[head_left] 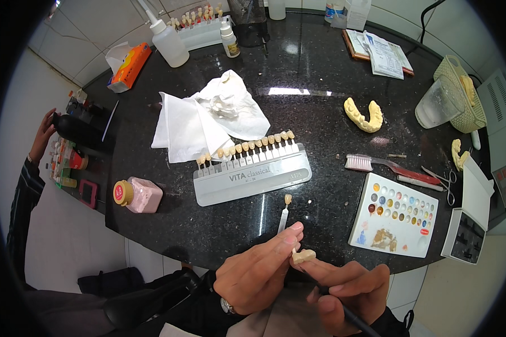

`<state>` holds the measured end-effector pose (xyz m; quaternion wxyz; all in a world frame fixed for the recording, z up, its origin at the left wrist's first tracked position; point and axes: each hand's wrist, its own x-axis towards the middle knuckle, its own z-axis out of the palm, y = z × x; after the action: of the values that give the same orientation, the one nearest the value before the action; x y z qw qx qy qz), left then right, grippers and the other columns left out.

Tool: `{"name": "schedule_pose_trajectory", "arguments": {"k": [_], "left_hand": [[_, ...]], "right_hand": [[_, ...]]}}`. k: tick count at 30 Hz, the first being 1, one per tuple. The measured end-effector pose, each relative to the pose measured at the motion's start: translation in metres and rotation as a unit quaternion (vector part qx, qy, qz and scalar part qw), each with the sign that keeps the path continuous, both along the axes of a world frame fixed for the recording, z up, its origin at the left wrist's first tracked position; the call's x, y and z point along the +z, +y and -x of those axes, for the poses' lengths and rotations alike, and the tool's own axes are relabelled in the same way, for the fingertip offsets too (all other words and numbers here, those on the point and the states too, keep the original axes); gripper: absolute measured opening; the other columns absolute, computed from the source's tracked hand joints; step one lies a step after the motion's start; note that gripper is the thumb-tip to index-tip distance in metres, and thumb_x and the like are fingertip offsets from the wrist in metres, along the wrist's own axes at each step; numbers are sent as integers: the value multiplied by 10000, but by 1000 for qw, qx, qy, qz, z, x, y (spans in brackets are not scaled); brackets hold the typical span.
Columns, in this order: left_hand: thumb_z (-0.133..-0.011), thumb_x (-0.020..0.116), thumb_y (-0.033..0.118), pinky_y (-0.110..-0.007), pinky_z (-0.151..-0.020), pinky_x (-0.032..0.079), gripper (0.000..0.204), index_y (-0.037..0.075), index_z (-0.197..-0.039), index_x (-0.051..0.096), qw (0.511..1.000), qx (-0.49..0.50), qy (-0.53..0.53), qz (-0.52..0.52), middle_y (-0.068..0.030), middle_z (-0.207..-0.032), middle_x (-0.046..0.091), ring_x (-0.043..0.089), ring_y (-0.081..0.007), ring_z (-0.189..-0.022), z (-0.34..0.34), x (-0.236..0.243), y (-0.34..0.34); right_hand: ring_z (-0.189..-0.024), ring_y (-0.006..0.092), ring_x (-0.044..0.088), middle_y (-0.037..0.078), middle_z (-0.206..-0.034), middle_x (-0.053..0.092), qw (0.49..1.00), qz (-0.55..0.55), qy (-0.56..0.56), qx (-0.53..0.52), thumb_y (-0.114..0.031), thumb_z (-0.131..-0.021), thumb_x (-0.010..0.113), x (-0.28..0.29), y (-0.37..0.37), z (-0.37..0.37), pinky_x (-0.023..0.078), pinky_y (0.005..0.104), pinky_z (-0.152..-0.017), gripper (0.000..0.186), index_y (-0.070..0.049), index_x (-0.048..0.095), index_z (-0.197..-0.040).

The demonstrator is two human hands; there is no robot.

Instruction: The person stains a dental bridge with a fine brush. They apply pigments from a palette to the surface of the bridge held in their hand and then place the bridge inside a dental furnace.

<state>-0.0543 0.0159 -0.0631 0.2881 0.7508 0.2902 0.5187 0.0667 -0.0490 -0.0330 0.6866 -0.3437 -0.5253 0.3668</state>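
At the front edge of the table, my left hand (260, 271) is closed on a small tooth-coloured dental bridge (304, 257), pinching it at the fingertips. My right hand (351, 289) grips a thin brush (354, 319) with a black handle, its tip close under the bridge; whether it touches I cannot tell. The right fingertips lie beside the bridge too. Just beyond my left fingers a single shade tab (287, 203) lies on the dark table. Farther back stands the tooth shade guide (252, 178), a grey holder with a row of tabs. To the right is a white paint palette (396, 216) with coloured wells and brown smears.
White tissues (208, 115) lie behind the guide. A pink powder jar (143, 195) is at left. A yellow dental cast (364, 117), toothbrush (360, 163), scissors (448, 182) and plastic cup (437, 104) are at right. Another person's hand (41, 136) touches a black bottle (76, 128).
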Motion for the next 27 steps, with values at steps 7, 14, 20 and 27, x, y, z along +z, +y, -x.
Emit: {"name": "schedule_pose_trajectory", "arguments": {"k": [7,14,20,27], "left_hand": [[-742,578,-145,-316,-699,555,202,-70,-930,573,999,38,-19,32,-266,-857,621,649,-289,-787,-8,8,-4],[-726,600,-134,-308,-693,553,255,-67,-968,560,999,26,-13,26,-259,-899,617,649,-285,-802,-6,7,-3],[-691,629,-134,-291,-673,553,390,-57,-1061,532,1000,-7,9,0,-241,-974,610,650,-277,-831,2,-1,0],[-733,567,-168,-318,-713,552,204,-77,-916,578,998,45,-24,48,-267,-865,620,649,-287,-789,-9,9,-5]], "right_hand": [[-1022,400,540,227,-846,523,1000,6,-18,1,27,-840,511,1,0,0,411,463,-920,194,30,341,-934],[-1019,394,543,228,-846,525,1000,-14,11,-4,25,-842,506,-1,0,1,415,459,-918,189,40,338,-927],[-1026,399,536,231,-857,530,1000,1,3,-8,31,-842,502,1,0,1,407,461,-927,189,40,338,-934],[-999,390,554,224,-835,532,1000,6,-10,0,15,-847,505,2,0,1,414,476,-912,186,31,340,-932]]}}
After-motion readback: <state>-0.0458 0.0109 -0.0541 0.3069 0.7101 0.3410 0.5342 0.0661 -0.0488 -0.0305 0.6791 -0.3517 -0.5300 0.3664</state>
